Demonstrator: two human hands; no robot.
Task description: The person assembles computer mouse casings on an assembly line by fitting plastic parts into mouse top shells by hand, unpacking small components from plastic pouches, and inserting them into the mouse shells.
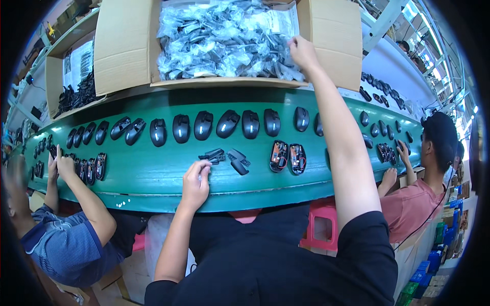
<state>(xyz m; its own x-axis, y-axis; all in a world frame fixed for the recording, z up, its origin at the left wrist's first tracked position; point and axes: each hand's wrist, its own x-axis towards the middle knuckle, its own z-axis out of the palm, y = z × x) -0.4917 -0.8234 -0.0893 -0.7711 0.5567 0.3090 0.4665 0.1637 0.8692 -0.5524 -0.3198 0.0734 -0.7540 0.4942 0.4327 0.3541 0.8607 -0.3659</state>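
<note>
My left hand (196, 182) is low over the green work surface (143, 178), its fingers curled in. Beside its fingertips lie small black plastic parts (213, 156); whether any is between the fingers I cannot make out. Slightly to the right is another small group of black plastic pieces (238, 162). My right arm stretches far forward, and my right hand (304, 52) is closed at the right side of an open cardboard box (224, 82). Clear bags with dark parts (219, 43) fill that box. Whatever the right fingers grip is hidden.
Black computer mice (203, 125) stand in a long row across the surface. Two opened mice (279, 156) show their circuit boards. Co-workers sit at left (71, 239) and right (416, 204), handling mice. Another box (53, 81) stands far left; a pink stool (321, 224) is below.
</note>
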